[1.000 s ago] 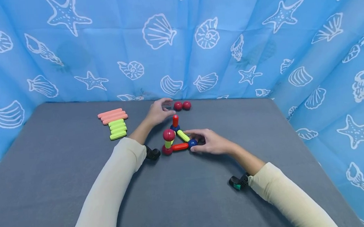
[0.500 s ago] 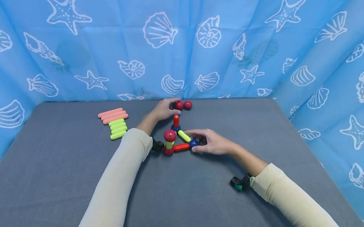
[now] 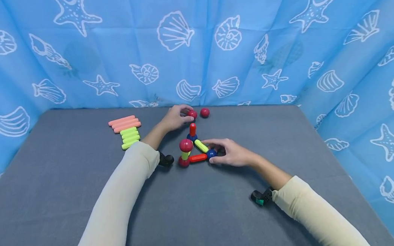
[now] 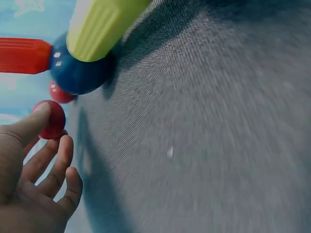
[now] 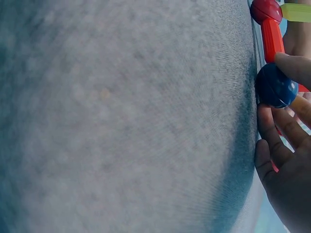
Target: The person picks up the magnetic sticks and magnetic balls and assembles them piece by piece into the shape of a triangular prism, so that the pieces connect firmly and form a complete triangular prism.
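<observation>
**A:** What do we enter as obscured?

**B:** In the head view, one lime-green rod of the triangular frame, mostly masked by the upright lime-green plastic rod and the glossy red ball capping it. In the left wrist view, the spare glossy red ball, partly covered by the far glossy blue ball; the standing red plastic rod, cut by the edge. In the right wrist view, the right hand, cropped at the side.

**A:** And the hands?

**B:** Left hand: one glossy red ball, pinched by thumb and fingers, outer fingers loosely bent and apart. Location: near the back of the grey cloth-covered table, just behind the frame. We cannot tell whether it is lifted.

**A:** Right?

**B:** Clamped, thumb and fingers, on the near glossy blue ball at the frame's right corner; some fingertips hidden from us. A flat red plastic rod and a slanting lime-green plastic rod meet that ball.
</observation>
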Tool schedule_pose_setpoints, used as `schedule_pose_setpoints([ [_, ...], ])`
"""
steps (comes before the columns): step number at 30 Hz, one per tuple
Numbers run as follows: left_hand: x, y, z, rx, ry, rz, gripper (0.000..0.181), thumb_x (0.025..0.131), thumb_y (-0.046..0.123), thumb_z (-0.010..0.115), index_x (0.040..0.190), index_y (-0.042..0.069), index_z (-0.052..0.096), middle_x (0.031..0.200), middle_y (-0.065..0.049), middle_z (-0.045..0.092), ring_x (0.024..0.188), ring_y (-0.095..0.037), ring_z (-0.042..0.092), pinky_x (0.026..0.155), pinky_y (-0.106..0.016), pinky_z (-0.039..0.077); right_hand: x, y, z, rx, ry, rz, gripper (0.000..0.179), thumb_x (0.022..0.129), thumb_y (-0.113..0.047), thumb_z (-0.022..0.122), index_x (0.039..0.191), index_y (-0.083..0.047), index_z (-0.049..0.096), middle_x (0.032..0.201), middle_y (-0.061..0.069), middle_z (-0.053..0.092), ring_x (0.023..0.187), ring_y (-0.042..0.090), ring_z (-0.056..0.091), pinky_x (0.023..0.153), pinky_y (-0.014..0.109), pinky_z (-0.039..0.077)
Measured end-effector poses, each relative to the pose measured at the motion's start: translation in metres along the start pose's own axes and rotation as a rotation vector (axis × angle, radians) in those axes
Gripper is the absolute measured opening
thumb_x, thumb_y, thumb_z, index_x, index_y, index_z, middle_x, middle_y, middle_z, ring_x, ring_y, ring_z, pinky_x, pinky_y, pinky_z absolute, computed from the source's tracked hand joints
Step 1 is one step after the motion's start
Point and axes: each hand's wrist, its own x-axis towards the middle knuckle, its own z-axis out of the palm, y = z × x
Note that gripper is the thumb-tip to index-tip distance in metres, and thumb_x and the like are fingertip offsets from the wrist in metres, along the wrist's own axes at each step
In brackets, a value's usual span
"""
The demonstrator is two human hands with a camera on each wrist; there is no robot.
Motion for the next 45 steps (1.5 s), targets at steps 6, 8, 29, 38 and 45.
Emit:
schedule_pose_setpoints([
  [6,-0.019,0.019,-0.017,-0.068,-0.002,0.04,0.041,0.096,0.022,0.068,0.132,0.006,0.06,0.124,-0.014,0.063,0.111,-0.029,0.06,0.093,-0.043,0.051,-0.002,0.0,-0.001,-0.007,0.007,0.001,0.061,0.091,-0.013,0.071,0.147,-0.005,0.047,0.124,0.011,0.06,0.106,0.025,0.055,0.092,0.044,0.048],
  [8,-0.026,0.023,-0.022,-0.08,-0.005,0.071,0.042,0.095,0.023,0.068,0.133,0.006,0.06,0.124,-0.013,0.063,0.111,-0.028,0.059,0.094,-0.043,0.05,-0.002,-0.001,-0.001,-0.012,0.013,-0.001,0.061,0.091,-0.013,0.071,0.147,-0.005,0.047,0.122,0.011,0.06,0.105,0.025,0.055,0.091,0.044,0.048],
  [29,-0.065,0.034,-0.023,-0.144,-0.123,0.288,0.047,0.094,0.015,0.068,0.138,0.003,0.056,0.127,-0.012,0.062,0.113,-0.027,0.059,0.095,-0.045,0.049,-0.002,-0.003,-0.001,-0.011,0.011,-0.023,0.061,0.092,-0.015,0.071,0.147,-0.004,0.047,0.124,0.012,0.06,0.105,0.026,0.055,0.09,0.046,0.047],
  [38,-0.069,0.032,-0.024,-0.176,-0.121,0.295,0.046,0.095,0.014,0.066,0.139,0.004,0.055,0.129,-0.012,0.062,0.115,-0.028,0.059,0.098,-0.043,0.048,0.001,-0.004,-0.001,-0.002,0.007,-0.021,0.062,0.091,-0.014,0.071,0.147,-0.004,0.047,0.125,0.012,0.06,0.107,0.026,0.055,0.092,0.047,0.048],
  [45,-0.081,0.022,-0.032,-0.167,-0.063,0.267,0.049,0.094,0.014,0.068,0.14,0.005,0.053,0.126,-0.016,0.063,0.113,-0.032,0.06,0.096,-0.048,0.049,0.0,-0.004,0.001,-0.007,0.007,-0.012,0.062,0.092,-0.015,0.071,0.147,-0.004,0.046,0.125,0.013,0.06,0.107,0.027,0.055,0.092,0.046,0.047],
])
